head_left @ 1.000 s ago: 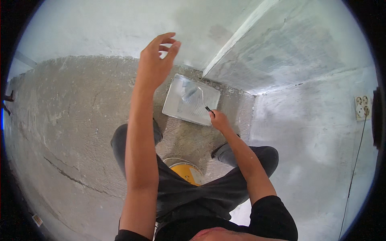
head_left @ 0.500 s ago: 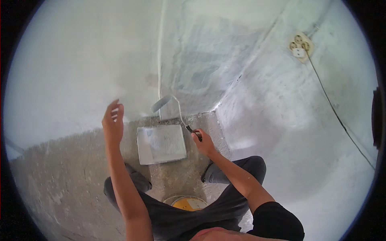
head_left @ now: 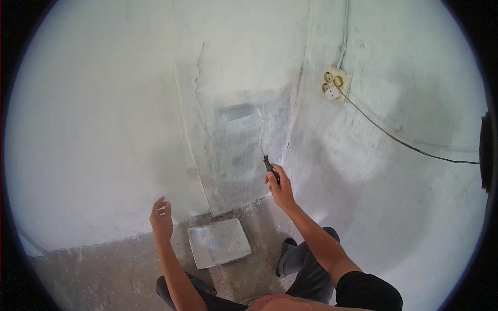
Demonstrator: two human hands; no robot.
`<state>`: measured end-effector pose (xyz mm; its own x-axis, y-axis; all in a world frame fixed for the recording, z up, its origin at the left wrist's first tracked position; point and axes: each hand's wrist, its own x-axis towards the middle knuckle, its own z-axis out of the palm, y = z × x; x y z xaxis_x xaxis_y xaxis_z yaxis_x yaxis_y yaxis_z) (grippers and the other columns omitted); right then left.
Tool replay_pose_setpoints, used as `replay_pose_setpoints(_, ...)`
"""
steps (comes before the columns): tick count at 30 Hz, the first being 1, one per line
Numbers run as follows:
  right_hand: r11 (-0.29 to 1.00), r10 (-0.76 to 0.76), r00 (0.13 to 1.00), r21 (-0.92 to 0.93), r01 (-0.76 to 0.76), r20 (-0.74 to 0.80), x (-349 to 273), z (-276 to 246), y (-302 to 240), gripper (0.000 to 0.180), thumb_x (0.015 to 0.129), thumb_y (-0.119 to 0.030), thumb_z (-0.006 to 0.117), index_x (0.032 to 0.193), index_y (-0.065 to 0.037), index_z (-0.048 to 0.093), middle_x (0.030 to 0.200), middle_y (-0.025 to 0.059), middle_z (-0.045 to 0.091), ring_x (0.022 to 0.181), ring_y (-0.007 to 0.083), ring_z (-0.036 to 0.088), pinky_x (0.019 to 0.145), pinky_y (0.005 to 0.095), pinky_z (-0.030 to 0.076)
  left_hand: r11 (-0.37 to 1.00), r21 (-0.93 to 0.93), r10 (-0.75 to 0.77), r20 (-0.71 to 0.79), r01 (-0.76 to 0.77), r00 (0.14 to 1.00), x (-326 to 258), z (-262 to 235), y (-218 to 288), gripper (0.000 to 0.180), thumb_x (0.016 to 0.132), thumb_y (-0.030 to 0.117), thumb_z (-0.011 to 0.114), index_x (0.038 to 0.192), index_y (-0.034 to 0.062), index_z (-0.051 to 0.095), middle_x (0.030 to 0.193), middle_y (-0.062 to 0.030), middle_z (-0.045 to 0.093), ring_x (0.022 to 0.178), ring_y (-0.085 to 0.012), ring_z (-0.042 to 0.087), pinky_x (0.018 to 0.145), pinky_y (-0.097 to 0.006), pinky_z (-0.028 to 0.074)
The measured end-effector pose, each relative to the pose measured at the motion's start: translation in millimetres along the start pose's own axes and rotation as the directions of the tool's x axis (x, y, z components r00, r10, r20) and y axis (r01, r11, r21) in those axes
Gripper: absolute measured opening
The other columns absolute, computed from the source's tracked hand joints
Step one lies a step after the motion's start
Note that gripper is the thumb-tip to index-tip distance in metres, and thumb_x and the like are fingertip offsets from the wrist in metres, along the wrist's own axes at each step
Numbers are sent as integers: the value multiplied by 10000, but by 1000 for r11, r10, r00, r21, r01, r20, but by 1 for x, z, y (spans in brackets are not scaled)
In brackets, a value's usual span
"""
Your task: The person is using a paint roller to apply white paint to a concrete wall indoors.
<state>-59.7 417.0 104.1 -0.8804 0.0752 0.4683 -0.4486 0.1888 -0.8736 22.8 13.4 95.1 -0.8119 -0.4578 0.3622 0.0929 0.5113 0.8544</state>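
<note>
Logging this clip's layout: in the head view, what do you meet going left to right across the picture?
left hand → paint tray on the floor → paint roller against the wall → right hand gripping the roller's handle → wall socket with its cable.

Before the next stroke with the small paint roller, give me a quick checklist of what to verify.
1. Grip: right hand closed around the black handle of the small paint roller: ok.
2. Roller sleeve lies against the grey-white plaster wall: ok.
3. Left hand open and empty, apart from the wall: ok.
4. White rectangular paint tray flat on the concrete floor, close below: ok.
5. Beige double wall socket with its black cable sits right of the roller, uncovered: not ok.
6. Paint load on the sleeve: cannot tell.
</note>
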Motion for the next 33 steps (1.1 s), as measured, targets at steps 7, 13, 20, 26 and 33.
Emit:
replay_pose_setpoints(7,974,-198,980,-118,196,-5,50,0,-52,355,1083,-268,519,1359,-46,500,804,11,600,596,56,455,540,243,391,998,-58,5,3,-5,1000,2,3,0,354,1007,228,643,1306,39,639,1101,-126,727,948,-245,693,792,-370,565)
replay_pose_setpoints(13,975,-208,975,-91,201,-82,82,41,-101,391,1095,-287,496,1418,-80,422,815,15,577,603,65,457,559,243,404,994,-111,13,24,-11,1000,2,-12,-16,358,1003,224,647,1309,38,636,1096,-126,723,946,-242,686,790,-370,564)
replay_pose_setpoints(20,913,-389,915,-180,366,-112,163,37,-166,333,1097,-285,485,1361,-84,455,783,32,615,558,84,474,529,266,415,990,-131,42,-10,-43,999,4,-24,-21,357,996,205,649,1311,36,634,1107,-126,715,947,-242,684,779,-368,560)
replay_pose_setpoints(26,835,-508,848,-328,442,-150,234,24,-256,297,1083,-266,472,1316,-81,472,718,81,662,627,207,635,630,365,489,990,-138,-8,-34,3,999,4,-33,-21,353,994,196,651,1306,33,637,1096,-130,717,939,-243,685,770,-367,557)
replay_pose_setpoints(33,788,-588,782,-363,496,-208,289,22,-335,256,1049,-253,506,1249,-95,494,736,129,686,674,313,687,667,455,517,991,-132,-11,-43,5,999,4,-33,-20,363,994,198,652,1310,20,630,1092,-133,719,926,-244,687,770,-371,558)
